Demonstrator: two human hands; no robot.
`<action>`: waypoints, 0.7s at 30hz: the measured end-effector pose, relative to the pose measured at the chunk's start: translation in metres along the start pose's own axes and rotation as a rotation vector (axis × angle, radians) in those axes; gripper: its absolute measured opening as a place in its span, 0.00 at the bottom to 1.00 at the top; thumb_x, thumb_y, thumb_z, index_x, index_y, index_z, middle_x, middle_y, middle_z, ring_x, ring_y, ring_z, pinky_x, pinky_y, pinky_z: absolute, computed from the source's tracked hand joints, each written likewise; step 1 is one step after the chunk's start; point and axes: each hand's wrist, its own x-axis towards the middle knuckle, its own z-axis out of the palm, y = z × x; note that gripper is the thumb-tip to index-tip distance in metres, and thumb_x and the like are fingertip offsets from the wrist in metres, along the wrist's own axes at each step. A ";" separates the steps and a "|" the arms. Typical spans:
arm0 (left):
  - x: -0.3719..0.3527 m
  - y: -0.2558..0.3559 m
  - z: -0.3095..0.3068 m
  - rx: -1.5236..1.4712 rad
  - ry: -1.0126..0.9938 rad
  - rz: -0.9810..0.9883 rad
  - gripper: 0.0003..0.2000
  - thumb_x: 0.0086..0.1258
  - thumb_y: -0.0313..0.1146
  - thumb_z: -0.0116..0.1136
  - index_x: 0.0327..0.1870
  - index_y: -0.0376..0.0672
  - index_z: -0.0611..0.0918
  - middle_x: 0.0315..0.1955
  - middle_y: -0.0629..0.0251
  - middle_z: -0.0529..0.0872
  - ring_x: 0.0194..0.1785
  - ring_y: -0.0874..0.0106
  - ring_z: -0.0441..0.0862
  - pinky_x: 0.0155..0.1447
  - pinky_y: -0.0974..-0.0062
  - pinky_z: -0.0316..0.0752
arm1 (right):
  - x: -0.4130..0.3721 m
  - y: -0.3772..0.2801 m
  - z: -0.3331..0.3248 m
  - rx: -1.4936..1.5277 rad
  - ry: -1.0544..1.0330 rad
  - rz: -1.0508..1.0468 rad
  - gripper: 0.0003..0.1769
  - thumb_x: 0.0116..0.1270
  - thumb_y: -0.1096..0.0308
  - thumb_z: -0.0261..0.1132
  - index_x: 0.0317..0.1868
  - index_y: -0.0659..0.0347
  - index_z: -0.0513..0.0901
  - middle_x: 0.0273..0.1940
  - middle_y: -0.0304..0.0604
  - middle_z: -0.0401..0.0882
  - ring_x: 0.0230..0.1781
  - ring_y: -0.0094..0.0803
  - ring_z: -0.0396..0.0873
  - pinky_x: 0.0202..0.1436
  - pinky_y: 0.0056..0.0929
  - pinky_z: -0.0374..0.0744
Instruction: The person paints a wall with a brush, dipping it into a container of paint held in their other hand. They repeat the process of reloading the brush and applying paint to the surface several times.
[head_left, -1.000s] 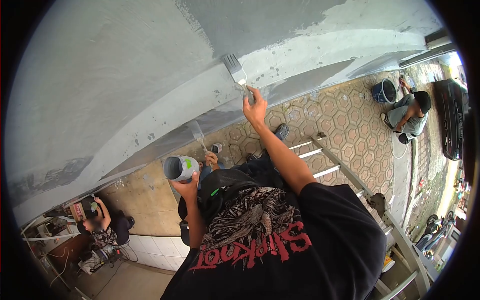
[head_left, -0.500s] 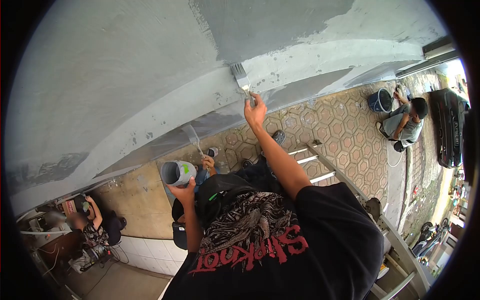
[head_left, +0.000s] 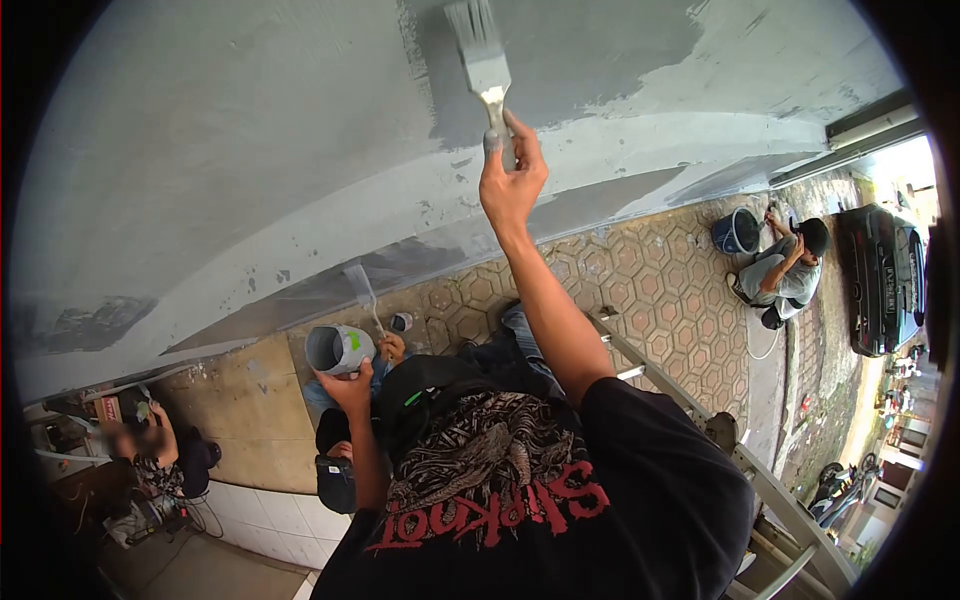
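Observation:
My right hand [head_left: 515, 185] is closed around the handle of a wide paintbrush [head_left: 480, 50]. The grey-coated bristles point up over the darker grey patch of the wall [head_left: 570, 60]; whether they touch it I cannot tell. Lower left, my left hand [head_left: 347, 388] grips a grey paint container [head_left: 341, 350] with a green mark, its open mouth facing left. Just beyond that container, another person's hand [head_left: 393, 347] holds a second brush [head_left: 360, 284] near the lower wall.
A metal ladder [head_left: 660, 378] stands at my right. Below me is a person in a dark cap [head_left: 335, 485]. Farther right, a person [head_left: 790, 272] crouches by a dark bucket [head_left: 737, 231] near a black car [head_left: 880, 280]. Another person [head_left: 160, 450] is at lower left.
My right hand and its brush have moved up the wall, from the pale band to the darker patch. The view has shifted slightly, and my left hand still holds the container.

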 end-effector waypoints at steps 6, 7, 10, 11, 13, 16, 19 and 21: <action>-0.004 -0.014 -0.001 -0.030 0.005 0.019 0.46 0.54 0.27 0.78 0.72 0.32 0.60 0.66 0.49 0.71 0.68 0.57 0.74 0.73 0.59 0.71 | 0.048 -0.011 0.021 -0.104 -0.054 -0.195 0.17 0.68 0.75 0.66 0.57 0.68 0.83 0.38 0.53 0.87 0.42 0.32 0.86 0.50 0.30 0.80; -0.004 -0.007 0.002 -0.048 -0.020 -0.008 0.46 0.54 0.28 0.78 0.72 0.32 0.60 0.66 0.48 0.71 0.69 0.57 0.74 0.73 0.59 0.71 | 0.049 0.011 0.023 -0.133 -0.077 -0.156 0.18 0.67 0.73 0.66 0.57 0.66 0.83 0.36 0.54 0.87 0.37 0.37 0.86 0.48 0.32 0.80; -0.002 0.002 0.006 -0.059 -0.042 -0.019 0.46 0.54 0.29 0.78 0.72 0.31 0.60 0.66 0.48 0.71 0.69 0.57 0.74 0.73 0.59 0.70 | 0.017 0.068 0.014 -0.207 -0.063 -0.063 0.18 0.65 0.74 0.67 0.55 0.66 0.84 0.35 0.57 0.86 0.35 0.44 0.86 0.46 0.34 0.80; -0.004 0.003 0.006 -0.046 -0.041 -0.013 0.47 0.53 0.30 0.79 0.72 0.31 0.60 0.66 0.48 0.70 0.69 0.57 0.73 0.74 0.58 0.70 | 0.002 0.075 0.007 -0.312 -0.114 0.071 0.18 0.64 0.73 0.67 0.55 0.66 0.84 0.34 0.58 0.86 0.35 0.46 0.85 0.46 0.36 0.80; -0.002 0.003 0.007 -0.077 -0.034 -0.007 0.47 0.53 0.31 0.79 0.72 0.31 0.61 0.66 0.48 0.71 0.69 0.57 0.73 0.73 0.58 0.71 | -0.025 0.115 -0.008 -0.422 -0.161 0.202 0.18 0.64 0.71 0.68 0.54 0.63 0.86 0.28 0.52 0.81 0.28 0.37 0.77 0.37 0.35 0.76; -0.006 0.010 0.006 -0.097 -0.036 0.000 0.47 0.53 0.33 0.80 0.72 0.32 0.61 0.65 0.49 0.71 0.69 0.58 0.74 0.72 0.59 0.71 | -0.051 0.154 -0.030 -0.502 -0.182 0.210 0.18 0.64 0.67 0.70 0.55 0.62 0.87 0.22 0.47 0.78 0.21 0.28 0.73 0.29 0.33 0.73; -0.005 0.012 0.008 -0.090 -0.051 0.013 0.47 0.52 0.33 0.80 0.72 0.32 0.62 0.65 0.49 0.71 0.69 0.58 0.74 0.72 0.59 0.72 | -0.048 0.146 -0.039 -0.592 -0.217 0.265 0.20 0.64 0.65 0.70 0.54 0.65 0.87 0.23 0.48 0.81 0.23 0.32 0.78 0.32 0.36 0.76; -0.005 0.011 0.008 -0.092 -0.058 0.023 0.47 0.52 0.32 0.79 0.72 0.32 0.62 0.65 0.50 0.71 0.68 0.58 0.74 0.72 0.59 0.72 | -0.038 0.129 -0.042 -0.606 -0.232 0.306 0.21 0.64 0.64 0.70 0.54 0.67 0.87 0.24 0.49 0.83 0.25 0.34 0.79 0.33 0.37 0.77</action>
